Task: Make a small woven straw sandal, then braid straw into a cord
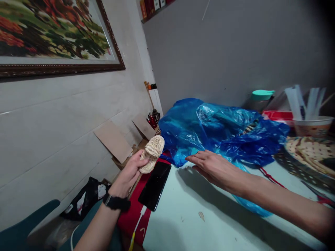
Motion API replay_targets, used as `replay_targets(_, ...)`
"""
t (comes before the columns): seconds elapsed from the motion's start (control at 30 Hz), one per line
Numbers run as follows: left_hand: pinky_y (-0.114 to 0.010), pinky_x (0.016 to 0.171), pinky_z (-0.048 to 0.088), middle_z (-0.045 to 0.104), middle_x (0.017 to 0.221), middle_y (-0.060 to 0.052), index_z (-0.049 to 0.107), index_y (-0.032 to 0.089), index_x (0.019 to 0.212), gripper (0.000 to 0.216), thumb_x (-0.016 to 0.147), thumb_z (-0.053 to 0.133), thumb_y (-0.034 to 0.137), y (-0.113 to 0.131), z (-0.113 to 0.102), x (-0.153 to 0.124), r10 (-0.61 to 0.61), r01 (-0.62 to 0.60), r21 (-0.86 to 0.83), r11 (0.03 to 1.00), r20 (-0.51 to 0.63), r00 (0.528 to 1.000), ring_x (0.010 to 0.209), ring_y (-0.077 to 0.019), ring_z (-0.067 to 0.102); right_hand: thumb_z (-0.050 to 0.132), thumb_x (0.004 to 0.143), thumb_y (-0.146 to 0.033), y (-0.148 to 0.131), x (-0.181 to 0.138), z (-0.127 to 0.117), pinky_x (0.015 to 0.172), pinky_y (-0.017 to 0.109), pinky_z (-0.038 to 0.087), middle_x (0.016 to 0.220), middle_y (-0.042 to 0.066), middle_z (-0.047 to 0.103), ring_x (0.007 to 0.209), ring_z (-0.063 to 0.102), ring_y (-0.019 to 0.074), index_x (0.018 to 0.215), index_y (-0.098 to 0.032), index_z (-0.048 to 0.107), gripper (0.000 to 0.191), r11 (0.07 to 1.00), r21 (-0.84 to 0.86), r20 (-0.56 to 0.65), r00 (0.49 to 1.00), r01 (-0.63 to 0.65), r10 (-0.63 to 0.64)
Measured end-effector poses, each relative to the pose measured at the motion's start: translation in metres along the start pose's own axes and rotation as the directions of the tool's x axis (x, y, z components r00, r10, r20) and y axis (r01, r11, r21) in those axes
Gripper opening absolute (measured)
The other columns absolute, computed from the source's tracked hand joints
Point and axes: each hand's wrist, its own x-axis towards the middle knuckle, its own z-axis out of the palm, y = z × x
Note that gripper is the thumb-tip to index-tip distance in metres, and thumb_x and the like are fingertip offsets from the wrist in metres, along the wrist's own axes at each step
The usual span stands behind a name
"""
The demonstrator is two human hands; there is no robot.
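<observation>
Pale-green tabletop spreads before the crumpled blue bag. Just in front of that bag I see the right hand, fingers straight and free. Left of the bag, the left hand grips a braided straw bundle by its near end, the far end jutting past the thumb.

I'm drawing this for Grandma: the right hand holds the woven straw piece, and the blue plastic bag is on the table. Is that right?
Not quite: the head view shows the left hand holding the woven straw piece. The blue plastic bag is on the table.
</observation>
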Motion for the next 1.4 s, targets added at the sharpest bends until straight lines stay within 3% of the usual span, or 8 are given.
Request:
replay_targets(0.13,-0.04,0.101,0.045,0.064,0.123,-0.01,0.052,0.018,0.127,0.054,0.074,0.062,0.017,0.013,0.059,-0.059,-0.049,0.043,-0.363,0.931,-0.007,0.999,0.113,-0.0255,0.06,0.047,0.097,-0.027,-0.029,-0.02,-0.032,0.076,0.032,0.05,0.104,0.01,0.067,0.092,0.063,0.0201,0.119,-0.019,0.056,0.025,0.972,0.231,-0.136,0.988,-0.038,0.071)
replay_targets(0.23,-0.041,0.1,0.046,0.063,0.123,-0.01,0.052,0.022,0.129,0.053,0.077,0.063,0.018,0.011,0.102,-0.093,-0.07,0.079,-0.486,0.871,0.038,0.997,0.116,-0.0273,0.058,0.054,0.094,-0.031,-0.052,-0.04,-0.049,0.076,0.028,0.049,0.105,0.008,0.066,0.091,0.062,0.0178,0.12,-0.02,0.054,0.028,0.947,0.322,-0.236,0.968,-0.008,0.088)
replay_targets(0.37,-0.043,0.097,0.049,0.061,0.126,-0.009,0.055,0.025,0.127,0.049,0.079,0.065,0.024,0.006,0.149,-0.114,-0.082,0.099,-0.472,0.876,0.057,0.995,0.118,-0.0301,0.057,0.058,0.092,-0.029,-0.067,-0.073,-0.062,0.074,0.025,0.048,0.1,0.006,0.064,0.087,0.06,0.0162,0.112,-0.02,0.057,0.023,0.932,0.362,-0.277,0.951,-0.026,0.135)
replay_targets(0.63,-0.039,0.099,0.047,0.061,0.126,-0.006,0.058,0.028,0.113,0.043,0.074,0.073,0.029,-0.004,0.214,-0.121,-0.043,0.105,-0.393,0.914,0.163,0.986,0.12,-0.0287,0.055,0.057,0.093,-0.024,-0.051,-0.143,-0.069,0.077,0.025,0.044,0.099,0.004,0.059,0.088,0.055,0.0147,0.117,-0.022,0.055,0.024,0.902,0.411,-0.249,0.936,-0.132,0.25)
replay_targets(0.8,-0.039,0.099,0.045,0.062,0.125,-0.006,0.055,0.026,0.113,0.045,0.072,0.075,0.028,-0.013,0.233,-0.121,-0.087,0.154,-0.344,0.926,0.204,0.975,0.12,-0.0283,0.055,0.056,0.093,-0.024,-0.046,-0.167,-0.065,0.079,0.027,0.044,0.1,0.005,0.06,0.092,0.056,0.0162,0.116,-0.022,0.055,0.023,0.893,0.418,-0.264,0.918,-0.167,0.295)
replay_targets(1.0,-0.039,0.096,0.047,0.063,0.122,-0.009,0.054,0.025,0.115,0.05,0.07,0.076,0.029,-0.02,0.242,-0.12,-0.14,0.214,-0.345,0.914,0.228,0.964,0.115,-0.0292,0.058,0.058,0.091,-0.037,-0.038,-0.177,-0.074,0.08,0.028,0.047,0.101,0.003,0.061,0.092,0.057,0.0165,0.113,-0.025,0.059,0.025,0.779,0.55,-0.051,0.92,-0.3,0.39)
replay_targets(1.1,-0.04,0.097,0.046,0.063,0.122,-0.011,0.052,0.024,0.121,0.056,0.07,0.075,0.031,-0.021,0.245,-0.119,-0.132,0.205,-0.345,0.916,0.226,0.965,0.115,-0.0302,0.058,0.055,0.093,-0.039,-0.033,-0.18,-0.073,0.078,0.028,0.046,0.098,0.004,0.06,0.089,0.057,0.0166,0.113,-0.025,0.059,0.024,0.768,0.561,-0.017,0.923,-0.309,0.384)
replay_targets(1.4,-0.033,0.087,0.049,0.064,0.118,-0.008,0.055,0.021,0.12,0.04,0.083,0.06,0.037,-0.02,0.244,-0.106,-0.076,0.106,-0.113,0.988,0.244,0.967,0.109,-0.0277,0.059,0.058,0.092,-0.032,-0.042,-0.18,-0.07,0.078,0.027,0.044,0.099,0.002,0.057,0.093,0.053,0.0162,0.107,-0.026,0.06,0.017,0.761,0.551,0.02,0.917,-0.343,0.398)
